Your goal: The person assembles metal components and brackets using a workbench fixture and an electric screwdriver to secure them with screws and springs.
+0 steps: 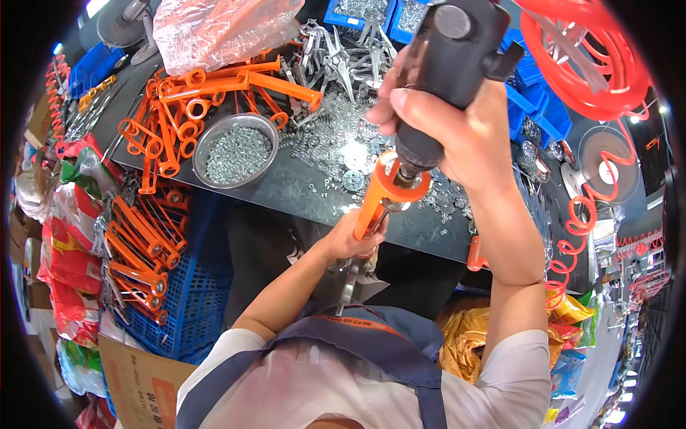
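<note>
Work in hand: an orange-handled tool is gripped by the left hand and is met from above by the tip of a black power driver, which is held in the right hand.
Left hand: closed in a fist around the orange handle, just below the driver tip; the tool's metal end is seen hanging beneath the fist.
Right hand: wrapped tight round the driver body, fingers pressed together, directly above the left hand.
Progress: judged to be mid-run; one piece is being fastened, while a heap of orange handles is left on the table up and to the left of the hands.
Done pieces: orange-handled tools are stacked in a blue crate to the left of the left hand; they are taken to be finished, though this cannot be confirmed.
Metal bowl: filled with small silvery fasteners, left of the hands and above the crate.
Loose hardware: washers and nuts are scattered on the dark table just beyond the hands.
Blue bins: set behind the right hand; small metal parts are held in some.
Air hose: a red coil is hung to the right of the driver.
</note>
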### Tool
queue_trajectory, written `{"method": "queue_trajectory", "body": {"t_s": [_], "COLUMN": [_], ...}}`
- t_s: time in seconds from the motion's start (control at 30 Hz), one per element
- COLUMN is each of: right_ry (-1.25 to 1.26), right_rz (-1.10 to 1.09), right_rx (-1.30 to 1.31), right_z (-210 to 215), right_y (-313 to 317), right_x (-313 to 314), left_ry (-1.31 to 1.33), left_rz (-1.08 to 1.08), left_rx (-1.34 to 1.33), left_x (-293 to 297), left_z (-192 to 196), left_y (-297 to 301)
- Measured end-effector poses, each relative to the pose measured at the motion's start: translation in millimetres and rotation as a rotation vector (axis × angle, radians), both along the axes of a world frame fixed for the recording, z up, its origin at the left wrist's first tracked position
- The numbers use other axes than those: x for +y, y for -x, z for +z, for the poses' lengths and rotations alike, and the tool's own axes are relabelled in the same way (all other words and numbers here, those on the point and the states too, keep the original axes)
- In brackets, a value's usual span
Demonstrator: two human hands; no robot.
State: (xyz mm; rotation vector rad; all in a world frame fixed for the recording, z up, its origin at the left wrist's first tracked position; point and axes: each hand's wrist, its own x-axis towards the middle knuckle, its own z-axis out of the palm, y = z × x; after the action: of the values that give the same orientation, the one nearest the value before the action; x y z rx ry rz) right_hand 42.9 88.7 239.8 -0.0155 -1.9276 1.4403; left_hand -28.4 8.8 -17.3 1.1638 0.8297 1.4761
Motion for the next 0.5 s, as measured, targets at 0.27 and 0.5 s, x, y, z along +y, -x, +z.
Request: {"method": "queue_trajectory", "body": {"t_s": [0.27,0.5], "right_ry": [-0.132,0.176], "right_rz": [-0.068,-0.089], "right_rx": [0.031,0.425], "right_z": [-9.0,28.3], "right_y": [-0.8,-44.7], "right_x": [1.2,51.3], "left_ry": [-0.027,0.055], "left_rz": [-0.004,0.038], "left_rx": [-0.020,0.037], "left_x": [-1.5,-3.7], "left_z": [3.7,9.0], "left_y": [-2.9,-0.9]}}
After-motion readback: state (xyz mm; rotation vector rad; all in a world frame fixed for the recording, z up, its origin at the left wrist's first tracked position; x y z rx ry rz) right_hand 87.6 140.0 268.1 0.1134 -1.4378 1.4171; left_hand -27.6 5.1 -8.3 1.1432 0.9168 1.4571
